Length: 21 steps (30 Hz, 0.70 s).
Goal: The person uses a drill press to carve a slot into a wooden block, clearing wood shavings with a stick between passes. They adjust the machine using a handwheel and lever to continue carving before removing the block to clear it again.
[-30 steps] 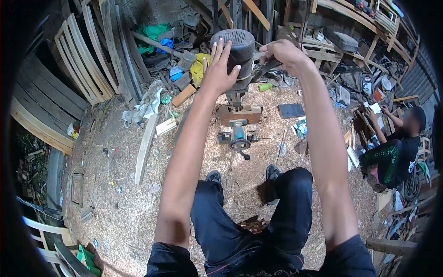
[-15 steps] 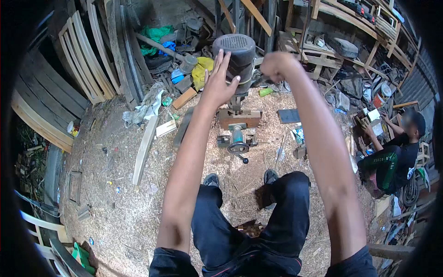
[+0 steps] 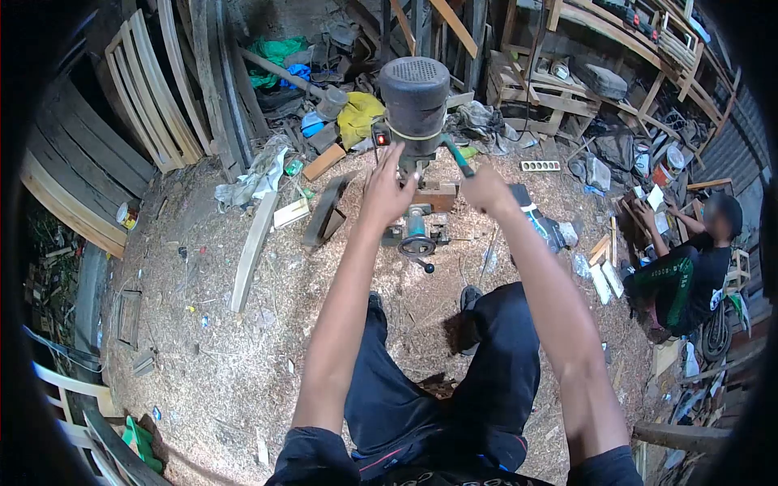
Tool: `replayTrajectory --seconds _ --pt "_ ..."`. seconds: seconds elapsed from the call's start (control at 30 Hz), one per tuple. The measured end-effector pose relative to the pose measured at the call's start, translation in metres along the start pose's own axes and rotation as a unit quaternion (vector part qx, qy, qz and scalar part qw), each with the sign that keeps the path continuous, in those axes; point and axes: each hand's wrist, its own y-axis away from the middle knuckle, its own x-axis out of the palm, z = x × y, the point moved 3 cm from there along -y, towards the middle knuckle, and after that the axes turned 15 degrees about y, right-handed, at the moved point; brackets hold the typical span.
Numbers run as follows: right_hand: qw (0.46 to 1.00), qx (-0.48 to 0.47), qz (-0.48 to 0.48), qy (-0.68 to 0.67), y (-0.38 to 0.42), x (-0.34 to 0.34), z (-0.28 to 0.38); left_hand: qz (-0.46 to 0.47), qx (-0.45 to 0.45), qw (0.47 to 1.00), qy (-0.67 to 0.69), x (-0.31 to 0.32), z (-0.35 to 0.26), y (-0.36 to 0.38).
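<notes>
A dark motor housing [image 3: 415, 93] with a vented top stands upright ahead of me, a small red light on its left side. My left hand [image 3: 389, 188] is at the lower left of the machine, fingers apart and pointing up. The fist of my right hand [image 3: 486, 190] is closed around the green handle of a tool [image 3: 459, 157], whose far end reaches the machine's lower right side. Below the motor are a wooden block [image 3: 438, 198] and a teal vise [image 3: 416, 227] with a round handwheel.
A person [image 3: 689, 263] sits at the right, handling pieces. Curved wooden slats [image 3: 154, 93] lean at the left. A long board [image 3: 256, 251] lies on the shaving-covered floor. Wooden frames [image 3: 559, 105] and a yellow cloth [image 3: 358, 120] are at the back.
My left hand has moved down from the motor's side to the machine's lower part. My right hand has come down, and the green-handled tool in it now shows clearly.
</notes>
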Motion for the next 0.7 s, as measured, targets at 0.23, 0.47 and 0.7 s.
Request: replayTrajectory --seconds 0.23,0.47,0.7 --pt "0.986 0.095 -0.056 -0.122 0.046 0.108 -0.042 0.047 -0.086 0.995 0.000 0.027 0.048 0.081" --pt "0.983 0.138 -0.030 -0.115 0.038 0.125 -0.053 0.093 -0.165 0.982 0.004 0.043 0.079 0.099" --pt "0.976 0.159 -0.047 -0.142 0.053 0.135 -0.055 0.114 -0.152 0.982 0.003 0.060 0.084 0.096"
